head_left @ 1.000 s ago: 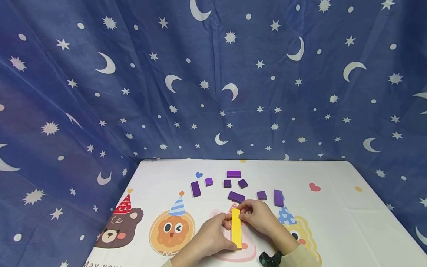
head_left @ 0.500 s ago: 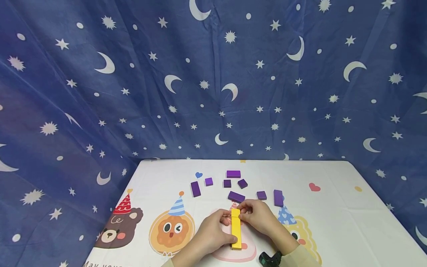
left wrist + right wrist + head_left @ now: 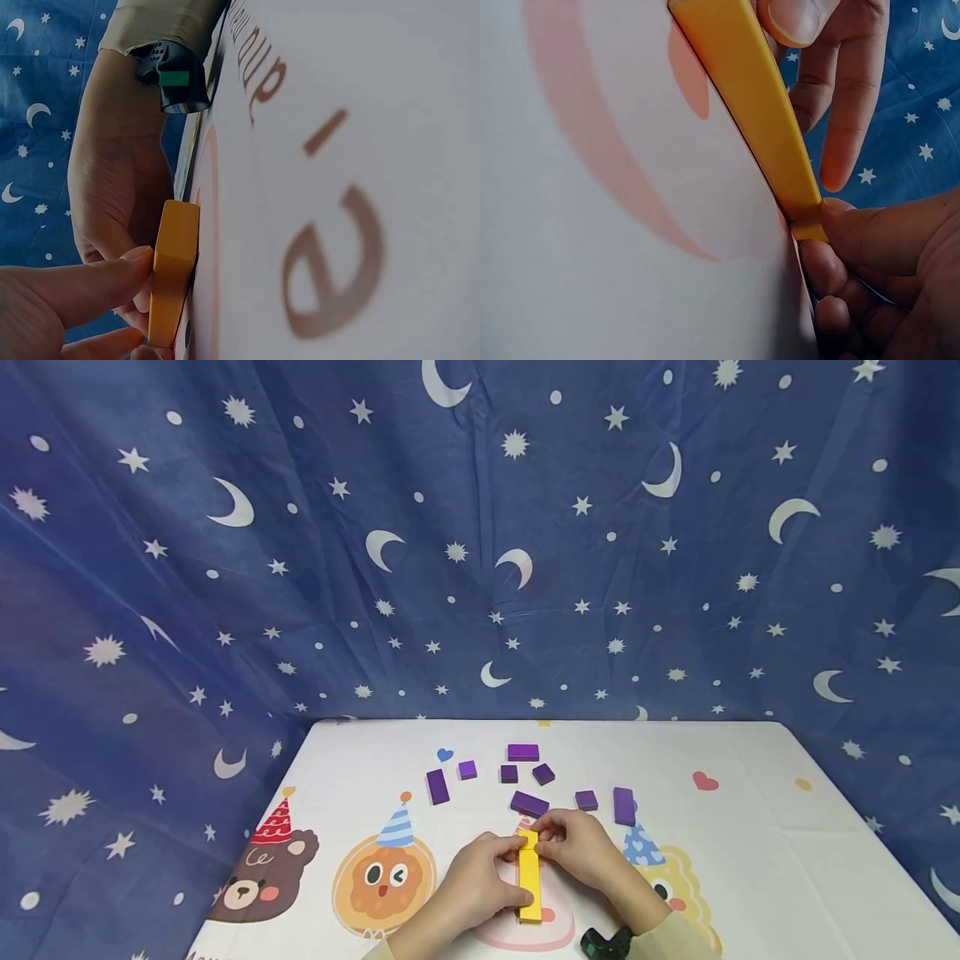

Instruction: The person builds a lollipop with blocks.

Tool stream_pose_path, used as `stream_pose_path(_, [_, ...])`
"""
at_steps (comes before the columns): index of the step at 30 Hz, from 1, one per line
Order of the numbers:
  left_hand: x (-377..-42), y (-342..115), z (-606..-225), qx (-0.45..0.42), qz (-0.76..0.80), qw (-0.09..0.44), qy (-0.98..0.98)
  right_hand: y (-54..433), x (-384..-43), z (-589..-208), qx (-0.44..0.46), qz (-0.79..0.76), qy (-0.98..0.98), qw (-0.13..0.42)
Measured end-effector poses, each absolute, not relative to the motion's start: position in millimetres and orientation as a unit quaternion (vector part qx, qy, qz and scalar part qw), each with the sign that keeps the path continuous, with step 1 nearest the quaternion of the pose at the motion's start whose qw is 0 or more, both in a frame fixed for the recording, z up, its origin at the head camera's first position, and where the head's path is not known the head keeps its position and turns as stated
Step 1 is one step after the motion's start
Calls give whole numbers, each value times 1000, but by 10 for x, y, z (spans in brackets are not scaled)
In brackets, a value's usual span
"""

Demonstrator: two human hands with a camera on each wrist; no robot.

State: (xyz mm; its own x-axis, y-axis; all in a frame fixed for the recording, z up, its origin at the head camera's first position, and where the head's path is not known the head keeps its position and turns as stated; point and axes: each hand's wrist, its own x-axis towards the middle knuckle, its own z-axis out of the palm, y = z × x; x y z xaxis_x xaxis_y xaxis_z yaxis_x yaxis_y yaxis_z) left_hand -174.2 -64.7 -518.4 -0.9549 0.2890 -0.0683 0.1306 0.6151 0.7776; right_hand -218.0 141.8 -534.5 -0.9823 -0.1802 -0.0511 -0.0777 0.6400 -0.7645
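Two yellow blocks lie end to end on the tablecloth in the head view: a long block point(image 3: 530, 885) and a small block point(image 3: 531, 836) at its far end. My left hand point(image 3: 476, 881) lays its thumb on top of the long block's near part. Its index finger reaches to the small block, fairly straight. With thumb and fingers, my right hand point(image 3: 581, 850) pinches the small block from the right. The right wrist view shows that thumb point(image 3: 870, 232) at the joint between the blocks; the fingers hide part of the small block point(image 3: 808, 229).
Several purple blocks lie scattered beyond the hands, among them a long one point(image 3: 529, 804) just past the yellow pair and another point(image 3: 624, 806) to the right. A black wrist device point(image 3: 606, 943) sits on the right forearm. Behind the table hangs a blue starry curtain point(image 3: 480, 568).
My left thumb has shifted from the long block's near end onto its top. The left index finger has come across to the small block. My right hand keeps its pinch.
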Motion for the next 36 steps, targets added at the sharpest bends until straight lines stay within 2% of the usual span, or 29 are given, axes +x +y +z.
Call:
stream_pose_path(16, [-1768,-664,-5190,107,420,115,894,1381,-2176,-5359,-64,-420,903,67])
stream_pose_path(36, [-1765,-665,-5209,109,410,111,899,1385,-2164,-5371,-68,-421,902,63])
